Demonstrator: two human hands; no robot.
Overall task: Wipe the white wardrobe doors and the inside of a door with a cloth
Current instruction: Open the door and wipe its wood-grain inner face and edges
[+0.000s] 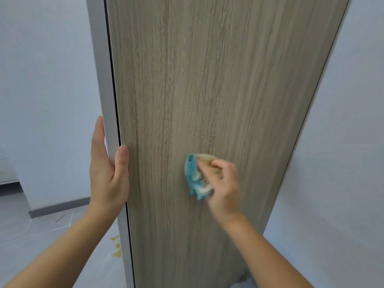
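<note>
at the far left, the floor (31,235) carries a yellowish stain (116,249) just beside the door's bottom left corner; it is no part of this job. next comes the left hand (108,173), clasping the door (207,80) low on its left edge. the thumb lies on the wood-grain inner face and the straight fingers run up the white outer side, so its grip pinches the edge between them. i judge that hold braces the open door so it does not swing away under rubbing. the inner face fills the middle of the view, its top out of frame. in the lower middle of that face, the teal cloth (195,177) is bunched and pressed to the wood. the right hand (224,183) is just right of it, its grip curled round the wad, fingertips on the cloth. both are blurred, which fits a wiping stroke. the step in hand looks to be the inside of the door; how much is done i cannot tell, as no mark shows on the wood. past the door's right edge, a pale wall (353,142) stands behind.
</note>
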